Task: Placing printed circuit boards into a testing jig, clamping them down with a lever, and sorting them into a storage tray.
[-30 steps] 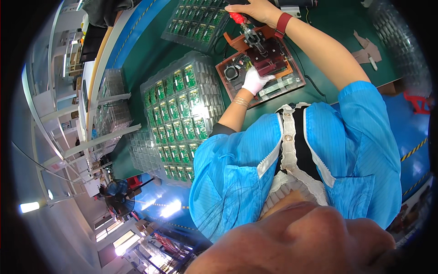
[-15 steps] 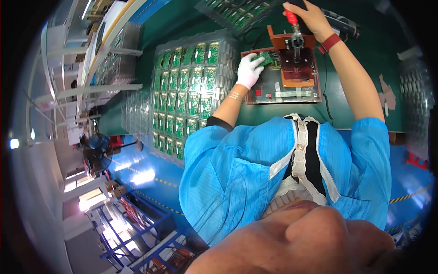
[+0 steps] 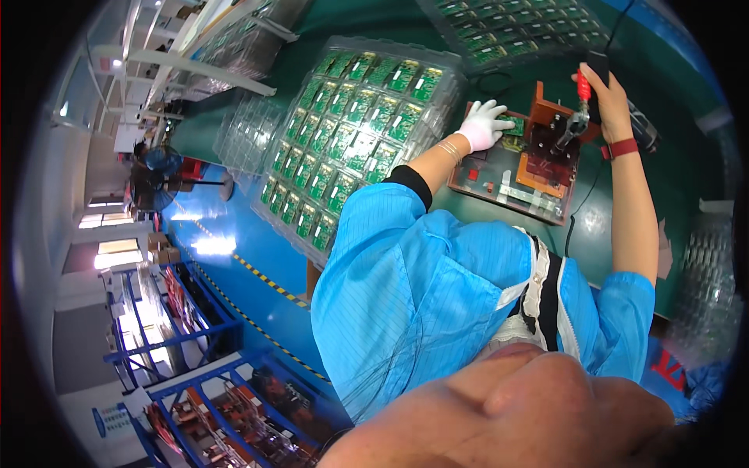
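My left hand [image 3: 482, 127], in a white glove, has its fingers spread at the left side of a brown test fixture [image 3: 511, 204]. Its fingertips reach the edge of a small green circuit board [image 3: 512, 125], which lies on the fixture's far left part. My bare right hand [image 3: 612, 103] is closed around the red handle [image 3: 583, 86] of a metal toggle clamp [image 3: 576, 125]. Right behind that handle stands a black block [image 3: 598, 64], partly covered by the fingers. Under the clamp lies a dark reddish plate [image 3: 546, 169]; whatever is beneath it is hidden.
Stacked clear trays [image 3: 433, 66] of green boards stand left of the fixture, and another board-filled tray [image 3: 530, 54] lies beyond it. Empty-looking clear trays [image 3: 248, 132] sit farther left. A black cable [image 3: 573, 226] runs right of the fixture.
The whole view has shifted and turned. My left fingers, earlier closed on the circuit board, are now spread beside it. My right hand stays at the red handle.
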`<state>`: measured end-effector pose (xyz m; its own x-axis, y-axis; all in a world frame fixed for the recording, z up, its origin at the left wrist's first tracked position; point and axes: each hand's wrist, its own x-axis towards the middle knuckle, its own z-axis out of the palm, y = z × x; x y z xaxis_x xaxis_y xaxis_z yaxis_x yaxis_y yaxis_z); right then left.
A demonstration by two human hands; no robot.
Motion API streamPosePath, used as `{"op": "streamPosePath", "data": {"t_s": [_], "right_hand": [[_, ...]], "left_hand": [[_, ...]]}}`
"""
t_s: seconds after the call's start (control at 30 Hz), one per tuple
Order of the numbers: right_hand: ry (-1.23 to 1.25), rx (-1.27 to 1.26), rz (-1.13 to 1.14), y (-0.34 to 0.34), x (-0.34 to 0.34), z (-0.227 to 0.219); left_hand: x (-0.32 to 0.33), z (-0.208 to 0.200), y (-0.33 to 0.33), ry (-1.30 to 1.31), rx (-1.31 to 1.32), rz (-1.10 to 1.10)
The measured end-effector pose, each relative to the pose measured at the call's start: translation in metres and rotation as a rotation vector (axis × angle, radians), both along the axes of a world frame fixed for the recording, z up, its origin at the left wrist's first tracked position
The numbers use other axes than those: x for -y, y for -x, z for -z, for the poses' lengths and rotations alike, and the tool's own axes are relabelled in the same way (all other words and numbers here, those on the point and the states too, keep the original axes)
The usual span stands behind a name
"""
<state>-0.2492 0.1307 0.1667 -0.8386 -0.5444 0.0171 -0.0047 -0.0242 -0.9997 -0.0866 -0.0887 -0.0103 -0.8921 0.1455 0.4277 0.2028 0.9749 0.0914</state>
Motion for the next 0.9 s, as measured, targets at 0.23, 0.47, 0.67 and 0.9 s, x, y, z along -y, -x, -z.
{"op": "streamPosePath", "data": {"t_s": [0.23, 0.47, 0.67, 0.9], "right_hand": [[-0.043, 0.032, -0.006, 0.000, 0.000, -0.003], [-0.060, 0.039, 0.039, -0.008, 0.002, -0.010], [-0.069, 0.039, 0.056, -0.006, 0.000, -0.005], [-0.086, 0.042, 0.092, -0.008, -0.001, -0.007]], "left_hand": [[0.011, -0.041, -0.015, -0.400, 0.151, 0.133], [0.134, -0.115, -0.052, -0.266, 0.081, -0.569], [0.234, -0.087, -0.070, -0.216, 0.234, -1.175], [0.260, -0.078, -0.056, -0.146, 0.439, -1.290]]}}
